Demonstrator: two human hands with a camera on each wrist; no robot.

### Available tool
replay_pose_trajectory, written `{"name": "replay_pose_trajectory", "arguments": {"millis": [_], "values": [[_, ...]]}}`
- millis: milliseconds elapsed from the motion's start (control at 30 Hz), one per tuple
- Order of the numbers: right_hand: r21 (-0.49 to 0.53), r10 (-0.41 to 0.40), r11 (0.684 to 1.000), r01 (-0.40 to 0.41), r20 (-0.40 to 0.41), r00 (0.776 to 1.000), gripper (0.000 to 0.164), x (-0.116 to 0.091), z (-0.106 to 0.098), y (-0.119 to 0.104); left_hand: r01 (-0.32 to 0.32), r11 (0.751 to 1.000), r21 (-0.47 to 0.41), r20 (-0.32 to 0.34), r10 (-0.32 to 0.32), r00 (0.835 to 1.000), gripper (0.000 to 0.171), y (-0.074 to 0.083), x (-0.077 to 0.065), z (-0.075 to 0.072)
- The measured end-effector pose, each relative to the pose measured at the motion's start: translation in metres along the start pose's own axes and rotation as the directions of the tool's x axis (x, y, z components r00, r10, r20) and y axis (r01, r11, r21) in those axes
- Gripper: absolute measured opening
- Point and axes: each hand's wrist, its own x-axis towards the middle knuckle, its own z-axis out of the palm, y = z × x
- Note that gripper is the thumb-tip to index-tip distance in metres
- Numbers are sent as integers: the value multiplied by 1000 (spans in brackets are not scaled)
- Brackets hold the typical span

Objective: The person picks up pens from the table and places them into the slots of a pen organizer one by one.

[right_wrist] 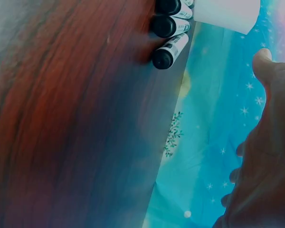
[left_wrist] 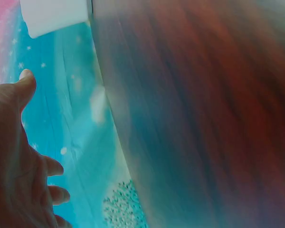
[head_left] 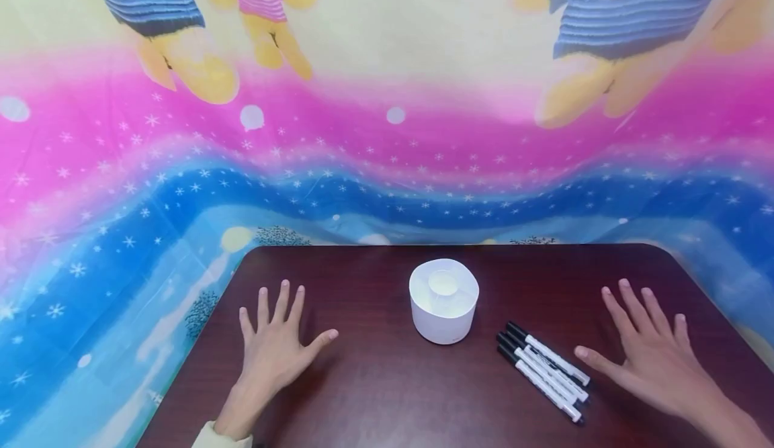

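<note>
**Bare left hand (head_left: 275,354) and bare right hand (head_left: 656,367) splayed wide**

Left of the smooth white plastic-looking round holder (head_left: 444,322), the left hand's fingers spread apart, gripping nothing. Right of the holder, the right hand's fingers part likewise, thumb near slim white cylindrical markers with black caps (head_left: 550,377), bunched diagonally at the holder's near right. Beneath the holder stretches a glossy red-brown wood-grain table (head_left: 375,394); beyond it, creased pink-and-blue printed cloth (head_left: 393,156).

Container (head_left: 444,320) wht, markers (head_left: 546,371) blk/wht, tbl (head_left: 375,387) dk brn, backdrop (head_left: 363,146) pink/blue w/ snowflakes.
</note>
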Motion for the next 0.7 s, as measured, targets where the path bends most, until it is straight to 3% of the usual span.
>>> {"name": "replay_pose_trajectory", "arguments": {"millis": [333,700], "values": [[24,-46,999,46,14,999,117,10,2,-7,-73,997,-34,-20,73,997,114,35,14,4],[151,-98,985,88,59,993,113,21,-1,-20,-172,982,-74,-17,171,985,120,67,25,10]]}}
